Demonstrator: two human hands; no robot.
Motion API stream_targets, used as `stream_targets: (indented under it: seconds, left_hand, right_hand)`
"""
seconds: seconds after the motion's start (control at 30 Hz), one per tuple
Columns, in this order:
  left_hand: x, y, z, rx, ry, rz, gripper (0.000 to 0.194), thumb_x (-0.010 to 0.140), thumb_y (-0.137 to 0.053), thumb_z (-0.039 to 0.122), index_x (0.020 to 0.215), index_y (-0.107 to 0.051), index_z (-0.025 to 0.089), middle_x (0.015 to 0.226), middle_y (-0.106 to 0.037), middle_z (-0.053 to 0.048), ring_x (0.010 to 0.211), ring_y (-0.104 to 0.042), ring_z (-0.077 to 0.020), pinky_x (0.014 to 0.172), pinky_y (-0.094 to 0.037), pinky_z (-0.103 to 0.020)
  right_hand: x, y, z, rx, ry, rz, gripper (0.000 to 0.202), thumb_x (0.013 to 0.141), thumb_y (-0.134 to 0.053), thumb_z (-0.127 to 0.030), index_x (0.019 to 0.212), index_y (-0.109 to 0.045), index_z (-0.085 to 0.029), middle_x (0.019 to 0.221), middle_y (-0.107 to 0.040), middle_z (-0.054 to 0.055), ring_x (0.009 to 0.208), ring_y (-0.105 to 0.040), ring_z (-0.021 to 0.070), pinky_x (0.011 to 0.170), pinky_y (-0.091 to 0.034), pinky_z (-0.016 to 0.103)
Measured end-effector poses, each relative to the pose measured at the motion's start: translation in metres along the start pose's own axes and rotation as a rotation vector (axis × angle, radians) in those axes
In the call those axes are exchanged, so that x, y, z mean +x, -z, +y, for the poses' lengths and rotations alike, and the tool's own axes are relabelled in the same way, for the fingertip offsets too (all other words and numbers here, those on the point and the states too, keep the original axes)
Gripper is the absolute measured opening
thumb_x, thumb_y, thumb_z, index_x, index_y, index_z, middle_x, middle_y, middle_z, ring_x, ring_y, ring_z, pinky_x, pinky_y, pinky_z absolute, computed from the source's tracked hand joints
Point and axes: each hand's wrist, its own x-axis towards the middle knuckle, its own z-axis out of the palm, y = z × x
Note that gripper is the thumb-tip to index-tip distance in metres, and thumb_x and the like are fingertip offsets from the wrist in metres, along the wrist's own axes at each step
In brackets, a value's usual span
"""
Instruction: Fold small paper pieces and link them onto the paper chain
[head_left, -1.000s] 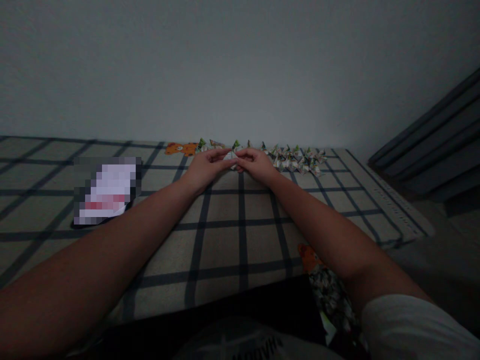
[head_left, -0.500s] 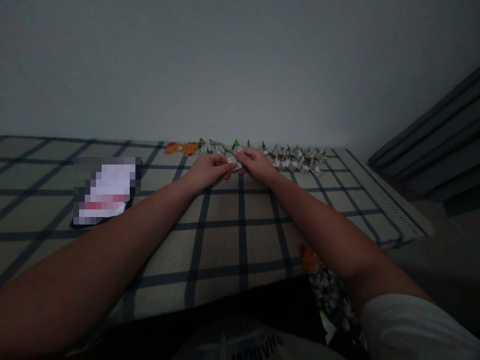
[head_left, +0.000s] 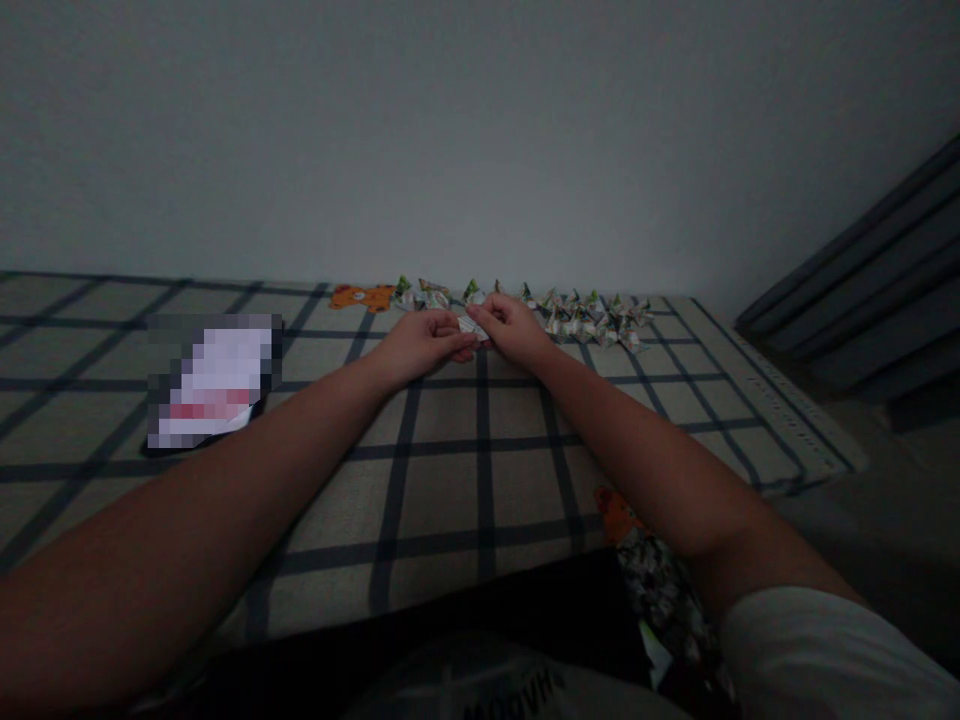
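Observation:
Between both hands, above the checked cloth, is a small folded piece of white printed paper point(head_left: 472, 327). My left hand point(head_left: 426, 342) pinches its left side between thumb and fingers. From the right, my right hand point(head_left: 511, 326) grips the same piece, its thumb on the upper edge. Part of the paper is covered by the fingers. Just behind and to the right of the hands stand several small pointed pieces of folded printed paper point(head_left: 596, 318), in uneven rows along the wall.
At left lies a phone-like device point(head_left: 225, 375) with a lit, blurred-out screen. An orange bear-shaped piece point(head_left: 361, 297) is near the wall. The checked tablecloth point(head_left: 442, 480) covers the surface. A heap of crumpled-looking printed pieces point(head_left: 664, 590) sits by my right elbow. Dark folds of fabric point(head_left: 885, 270) hang at right.
My left thumb and fingers have shifted slightly on the paper, and more of its striped face shows. Both arms stay in nearly the same place.

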Motion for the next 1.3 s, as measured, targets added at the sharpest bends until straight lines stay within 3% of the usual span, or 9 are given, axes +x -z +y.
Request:
stream_targets:
  seconds: [0.17, 0.4, 0.5, 0.6, 0.83, 0.97, 1.1, 1.3]
  left_hand:
    - [0.0, 0.004, -0.002, 0.067, -0.041, -0.005, 0.039, 0.076, -0.09, 0.051, 0.081, -0.073, 0.016, 0.078, -0.077, -0.006, 0.065, -0.063, -0.0135, 0.065, -0.05, -0.027]
    - [0.0, 0.004, 0.004, 0.124, -0.146, 0.003, 0.041, 0.076, -0.088, 0.054, 0.076, -0.07, 0.017, 0.068, -0.07, -0.003, 0.065, -0.062, -0.0151, 0.067, -0.051, -0.029]
    - [-0.001, 0.002, 0.008, 0.096, -0.17, -0.024, 0.038, 0.076, -0.089, 0.05, 0.077, -0.071, 0.017, 0.071, -0.072, -0.004, 0.07, -0.066, -0.0172, 0.073, -0.056, -0.032]
    - [-0.003, -0.001, 0.01, 0.056, -0.18, -0.024, 0.037, 0.075, -0.09, 0.049, 0.076, -0.071, 0.017, 0.071, -0.072, -0.004, 0.07, -0.067, -0.0171, 0.074, -0.058, -0.033]
    - [-0.005, -0.004, 0.006, -0.035, -0.084, -0.017, 0.044, 0.071, -0.092, 0.055, 0.083, -0.073, 0.017, 0.086, -0.077, -0.006, 0.077, -0.069, -0.0175, 0.074, -0.059, -0.031]
    - [-0.006, -0.002, 0.005, 0.018, -0.073, -0.022, 0.04, 0.075, -0.089, 0.054, 0.078, -0.072, 0.018, 0.076, -0.072, -0.004, 0.069, -0.065, -0.0155, 0.068, -0.056, -0.029]
    - [-0.006, 0.0, 0.006, 0.132, -0.13, -0.02, 0.037, 0.079, -0.086, 0.049, 0.071, -0.067, 0.018, 0.066, -0.065, -0.002, 0.064, -0.06, -0.0148, 0.066, -0.052, -0.028]
    - [-0.001, 0.004, 0.007, 0.224, -0.268, -0.069, 0.037, 0.084, -0.081, 0.053, 0.079, -0.07, 0.018, 0.07, -0.07, -0.003, 0.069, -0.064, -0.0173, 0.07, -0.052, -0.03]
  right_hand:
    - [0.0, 0.002, -0.001, -0.048, 0.063, -0.054, 0.061, 0.102, -0.05, -0.076, 0.072, -0.047, -0.023, 0.068, -0.045, -0.004, 0.068, -0.046, 0.0132, 0.065, -0.038, 0.028]
    - [0.003, -0.009, -0.003, 0.374, -0.2, -0.22, 0.054, 0.107, -0.053, -0.068, 0.078, -0.051, -0.023, 0.061, -0.05, -0.006, 0.05, -0.038, 0.0094, 0.05, -0.034, 0.024]
    - [0.0, -0.01, -0.01, 0.514, -0.251, -0.255, 0.047, 0.11, -0.052, -0.058, 0.079, -0.05, -0.023, 0.06, -0.051, -0.005, 0.048, -0.035, 0.0087, 0.048, -0.033, 0.023]
    - [-0.002, -0.009, -0.014, 0.574, -0.285, -0.259, 0.047, 0.11, -0.053, -0.059, 0.08, -0.051, -0.023, 0.06, -0.049, -0.006, 0.047, -0.033, 0.0084, 0.048, -0.032, 0.023]
    - [0.002, -0.009, -0.004, 0.471, -0.226, -0.107, 0.062, 0.099, -0.056, -0.081, 0.076, -0.047, -0.024, 0.06, -0.045, -0.006, 0.05, -0.038, 0.009, 0.048, -0.033, 0.023]
    - [0.004, -0.009, 0.001, 0.411, -0.198, -0.103, 0.068, 0.093, -0.053, -0.089, 0.076, -0.048, -0.024, 0.06, -0.045, -0.006, 0.051, -0.04, 0.0086, 0.048, -0.033, 0.022]
    - [0.001, -0.007, -0.003, 0.401, -0.201, -0.146, 0.063, 0.1, -0.054, -0.08, 0.075, -0.05, -0.023, 0.058, -0.045, -0.006, 0.049, -0.038, 0.0085, 0.047, -0.033, 0.023]
    - [-0.004, -0.006, -0.017, 0.481, -0.278, -0.205, 0.054, 0.106, -0.055, -0.07, 0.08, -0.05, -0.023, 0.059, -0.046, -0.007, 0.047, -0.032, 0.0081, 0.046, -0.033, 0.022]
